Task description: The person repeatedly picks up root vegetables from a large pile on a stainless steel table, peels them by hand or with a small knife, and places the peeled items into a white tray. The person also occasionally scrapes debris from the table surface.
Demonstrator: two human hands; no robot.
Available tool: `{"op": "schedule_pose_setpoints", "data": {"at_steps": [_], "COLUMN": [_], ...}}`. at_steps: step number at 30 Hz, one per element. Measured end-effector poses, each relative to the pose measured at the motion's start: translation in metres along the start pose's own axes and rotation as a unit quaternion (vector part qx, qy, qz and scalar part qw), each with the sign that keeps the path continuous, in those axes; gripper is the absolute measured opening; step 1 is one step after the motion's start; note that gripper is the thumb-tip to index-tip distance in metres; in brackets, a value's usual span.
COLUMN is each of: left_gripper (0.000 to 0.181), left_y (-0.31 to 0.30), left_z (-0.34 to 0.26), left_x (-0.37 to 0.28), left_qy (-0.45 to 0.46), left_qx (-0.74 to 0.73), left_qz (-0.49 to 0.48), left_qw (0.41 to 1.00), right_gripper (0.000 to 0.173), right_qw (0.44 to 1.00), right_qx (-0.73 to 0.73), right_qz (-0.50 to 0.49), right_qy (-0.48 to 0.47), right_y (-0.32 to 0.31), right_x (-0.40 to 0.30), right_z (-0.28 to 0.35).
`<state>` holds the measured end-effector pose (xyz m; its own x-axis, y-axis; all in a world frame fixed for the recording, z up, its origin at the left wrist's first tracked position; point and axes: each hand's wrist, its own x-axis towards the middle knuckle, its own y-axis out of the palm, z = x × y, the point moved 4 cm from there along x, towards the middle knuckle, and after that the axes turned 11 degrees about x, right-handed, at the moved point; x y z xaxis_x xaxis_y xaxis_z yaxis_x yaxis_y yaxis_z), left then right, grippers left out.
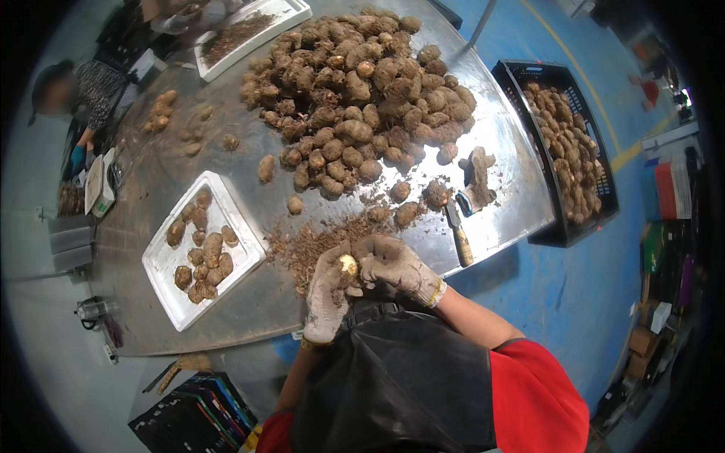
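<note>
My left hand (327, 294), in a soiled knit glove, is closed around a taro corm (348, 266) whose pale cut face shows. My right hand (396, 266), gloved too, has its curled fingers against the corm's right side; whether it grips the corm is hidden. Beneath and beyond both hands lie brown fibrous peelings (317, 240). A large heap of taro corms (351, 102) covers the far middle of the metal table. Left of my hands, a white foam tray (164, 300) holds several corms. A knife with a wooden handle (463, 246) lies to the right, beside a dirty glove (478, 178).
A black plastic crate (558, 223) full of corms stands beyond the right edge of the metal table (260, 317). Another foam tray (283, 20) with peelings is at the far side. A co-worker (102, 90) is at the left, near a scale (101, 184).
</note>
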<state>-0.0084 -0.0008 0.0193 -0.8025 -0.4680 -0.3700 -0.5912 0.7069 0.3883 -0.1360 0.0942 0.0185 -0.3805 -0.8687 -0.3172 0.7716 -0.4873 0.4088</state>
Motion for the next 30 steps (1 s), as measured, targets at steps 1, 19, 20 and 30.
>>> {"op": "schedule_pose_setpoints", "data": {"at_steps": [1, 19, 20, 30], "left_gripper": [0.064, 0.04, 0.043, 0.04], "left_y": [-0.003, -0.005, 0.008, 0.0], "left_z": [0.003, 0.027, 0.019, -0.023], "left_x": [0.002, 0.019, 0.008, 0.022], "left_qy": [-0.003, -0.039, 0.055, 0.012], "left_qx": [-0.044, 0.2, 0.271, 0.195], "left_qz": [0.002, -0.061, -0.022, -0.056], "left_qw": [0.999, 0.977, 0.961, 0.979], "right_gripper": [0.021, 0.034, 0.033, 0.031], "right_qw": [0.999, 0.997, 0.964, 0.973], "right_qx": [0.025, -0.028, -0.236, -0.12], "right_qz": [-0.01, -0.077, -0.119, -0.164], "right_qy": [-0.026, 0.009, 0.041, -0.111], "right_y": [-0.004, 0.012, 0.001, -0.047], "right_x": [0.002, 0.048, 0.061, 0.028], "right_z": [-0.001, -0.009, -0.002, 0.019]}}
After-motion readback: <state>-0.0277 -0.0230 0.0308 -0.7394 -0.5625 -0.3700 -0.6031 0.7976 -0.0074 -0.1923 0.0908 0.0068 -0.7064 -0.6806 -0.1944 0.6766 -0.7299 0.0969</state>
